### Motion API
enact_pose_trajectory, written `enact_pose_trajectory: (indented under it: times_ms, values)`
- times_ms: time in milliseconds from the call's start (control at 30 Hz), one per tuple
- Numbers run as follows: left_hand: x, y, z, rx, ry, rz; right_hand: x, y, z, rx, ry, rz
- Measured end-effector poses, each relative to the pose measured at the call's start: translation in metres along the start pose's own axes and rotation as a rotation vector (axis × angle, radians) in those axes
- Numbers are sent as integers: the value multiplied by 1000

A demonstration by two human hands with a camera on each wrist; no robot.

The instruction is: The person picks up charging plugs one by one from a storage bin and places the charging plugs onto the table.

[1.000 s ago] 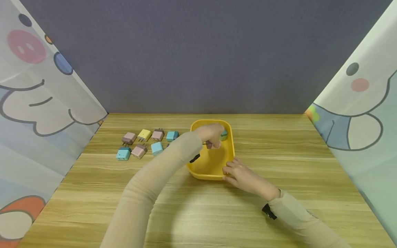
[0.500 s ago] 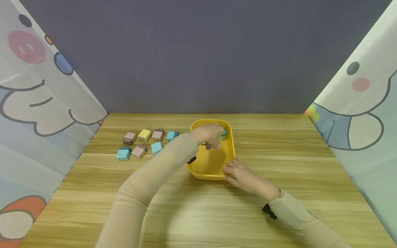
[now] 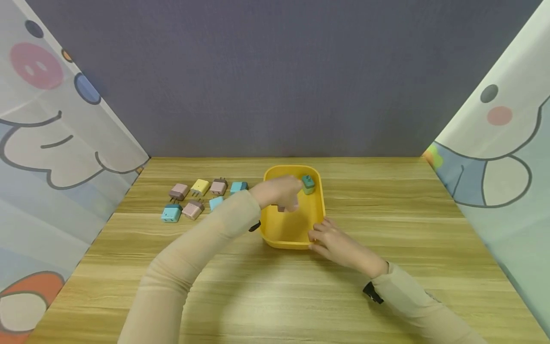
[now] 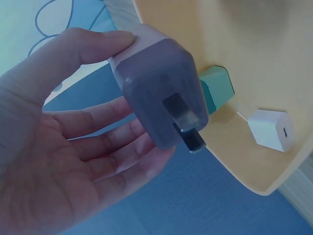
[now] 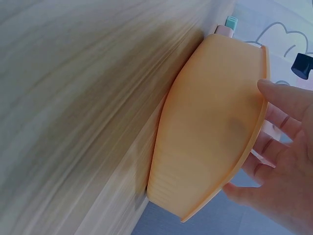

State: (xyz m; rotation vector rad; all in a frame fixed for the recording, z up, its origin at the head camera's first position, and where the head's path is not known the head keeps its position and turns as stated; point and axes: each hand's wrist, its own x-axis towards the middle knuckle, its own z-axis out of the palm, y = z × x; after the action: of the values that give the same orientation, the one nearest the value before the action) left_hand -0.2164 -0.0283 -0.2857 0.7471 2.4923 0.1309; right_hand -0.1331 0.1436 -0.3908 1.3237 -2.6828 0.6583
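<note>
My left hand (image 3: 277,191) pinches a pink charger plug (image 4: 164,90) between thumb and fingers over the yellow tray (image 3: 296,245). Its mauve end and two metal prongs face the left wrist camera. Inside the tray lies a green charger plug (image 3: 308,184) at the far right corner. A pale charger plug (image 4: 270,129) sits beside the green one in the left wrist view; in the head view my left hand hides it. My right hand (image 3: 337,244) grips the tray's near right rim, thumb and fingers on either side of its wall (image 5: 210,117).
Left of the tray, several charger plugs stand in two rows: a yellow one (image 3: 200,187), pink ones such as the near one (image 3: 193,209), and blue ones such as the leftmost (image 3: 171,213). My left forearm (image 3: 202,253) crosses the wooden table (image 3: 408,215). A grey panel (image 3: 283,81) rises behind.
My left hand has shifted left inside the tray area with the pink charger plug, uncovering more of the green one. My right hand and the tray stay put.
</note>
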Motion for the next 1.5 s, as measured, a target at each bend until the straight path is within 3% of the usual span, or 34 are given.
enact_pose_trajectory:
  times_ms: [367, 867, 1167, 1367, 1500]
  values:
    - [-16, -9, 9, 39, 60, 74, 1, 0, 0, -1, 3, -7]
    - [-42, -25, 17, 7, 145, 88, 1, 0, 0, -1, -21, 13]
    - [-53, -35, 23, 40, 249, 101, 0, 0, 1, 0, -5, 9]
    - [-62, -44, 25, 5, 259, 81, 1, 0, 2, -8, 4, 7]
    - [-67, -52, 27, -9, 307, 125, 1, 1, 2, -7, -4, 13]
